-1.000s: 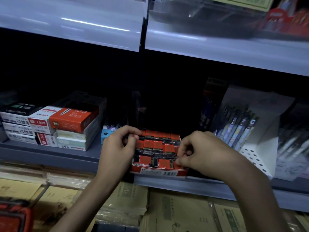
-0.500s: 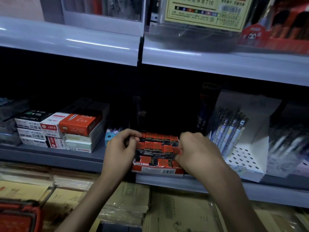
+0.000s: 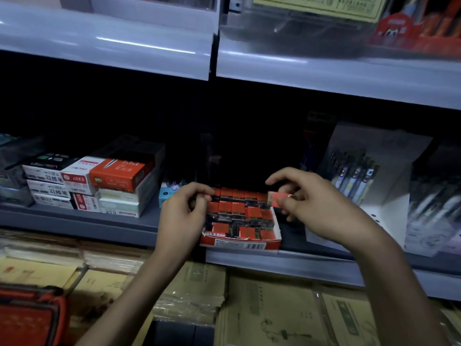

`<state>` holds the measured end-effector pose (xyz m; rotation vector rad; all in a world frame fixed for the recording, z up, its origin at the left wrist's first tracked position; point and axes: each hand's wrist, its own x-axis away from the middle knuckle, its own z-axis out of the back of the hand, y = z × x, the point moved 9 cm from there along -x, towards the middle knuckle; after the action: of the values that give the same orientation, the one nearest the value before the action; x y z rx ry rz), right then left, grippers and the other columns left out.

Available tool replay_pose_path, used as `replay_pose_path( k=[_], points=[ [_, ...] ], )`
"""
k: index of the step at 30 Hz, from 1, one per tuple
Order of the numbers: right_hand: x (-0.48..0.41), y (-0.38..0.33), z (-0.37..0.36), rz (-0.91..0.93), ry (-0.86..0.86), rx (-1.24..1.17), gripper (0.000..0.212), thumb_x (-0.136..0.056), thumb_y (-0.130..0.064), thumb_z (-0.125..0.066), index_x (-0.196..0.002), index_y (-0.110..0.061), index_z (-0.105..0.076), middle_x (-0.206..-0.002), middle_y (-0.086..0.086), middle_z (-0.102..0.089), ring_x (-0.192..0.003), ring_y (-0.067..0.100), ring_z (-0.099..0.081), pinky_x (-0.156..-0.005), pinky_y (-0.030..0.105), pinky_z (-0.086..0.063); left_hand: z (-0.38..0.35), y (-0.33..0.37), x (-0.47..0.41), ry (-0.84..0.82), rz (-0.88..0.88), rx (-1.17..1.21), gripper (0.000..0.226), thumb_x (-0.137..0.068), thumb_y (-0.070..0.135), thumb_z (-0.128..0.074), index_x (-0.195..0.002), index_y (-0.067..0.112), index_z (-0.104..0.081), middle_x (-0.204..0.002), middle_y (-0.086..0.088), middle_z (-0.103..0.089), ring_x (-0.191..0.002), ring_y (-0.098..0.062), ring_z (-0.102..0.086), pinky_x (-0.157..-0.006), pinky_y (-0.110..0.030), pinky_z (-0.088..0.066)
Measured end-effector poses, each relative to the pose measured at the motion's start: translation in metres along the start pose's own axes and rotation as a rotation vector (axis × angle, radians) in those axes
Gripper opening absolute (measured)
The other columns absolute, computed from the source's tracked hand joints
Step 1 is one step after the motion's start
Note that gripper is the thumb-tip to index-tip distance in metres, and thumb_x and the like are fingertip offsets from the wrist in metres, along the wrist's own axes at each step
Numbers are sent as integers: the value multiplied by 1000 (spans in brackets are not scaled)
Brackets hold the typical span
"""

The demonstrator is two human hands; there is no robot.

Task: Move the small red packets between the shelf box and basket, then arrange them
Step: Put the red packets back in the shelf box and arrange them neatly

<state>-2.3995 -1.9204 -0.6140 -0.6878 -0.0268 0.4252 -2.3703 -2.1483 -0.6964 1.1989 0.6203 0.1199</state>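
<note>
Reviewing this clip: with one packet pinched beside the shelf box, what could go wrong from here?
1. The right hand pinches the red packet by one end; it might slip and fall onto the cardboard below.
2. The shelf box sits at the front edge of the shelf; the left hand, curled at its left side, might nudge it off.
</note>
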Motion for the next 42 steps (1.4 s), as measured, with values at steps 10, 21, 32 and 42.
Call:
replay_pose_path(
  k=[10, 21, 32, 42],
  points=[
    [-17, 18, -5, -89, 114, 71, 20, -87, -9, -78, -88, -27, -69, -83, -2, -71, -74, 9, -70, -75, 32, -59, 1, 1, 1, -12, -3, 8, 22, -101, 18, -56, -94, 33, -70, -84, 8, -73, -77, -11, -71, -61, -51, -59],
    [-25, 23, -15, -81, 158, 287, 24, -97, -17, -67, -120, -22, -73, -110, -1, -71, -95, 13, -64, -83, 24, -47, 1, 0, 1, -28, 23, 47, 22, -101, 19, -57, -93, 35, -70, -83, 7, -73, -77, -19, -71, -63, -55, -59],
    [-21, 20, -24, 1, 92, 335, 28, -99, -19, -64, -127, -21, -70, -126, -2, -67, -111, 12, -63, -95, 25, -50, 3, 0, -2, -44, 46, 98, 23, -99, 16, -60, -92, 33, -73, -78, -7, -73, -77, -29, -71, -67, -57, -57],
    [-12, 13, -22, 19, 43, 237, 22, -89, -37, -76, -109, -30, -71, -96, -16, -59, -85, 2, -58, -78, 21, -50, 2, -3, -6, -106, 28, 39, 23, -97, 17, -66, -94, 38, -74, -83, -6, -74, -78, -20, -72, -72, -53, -60]
  ],
)
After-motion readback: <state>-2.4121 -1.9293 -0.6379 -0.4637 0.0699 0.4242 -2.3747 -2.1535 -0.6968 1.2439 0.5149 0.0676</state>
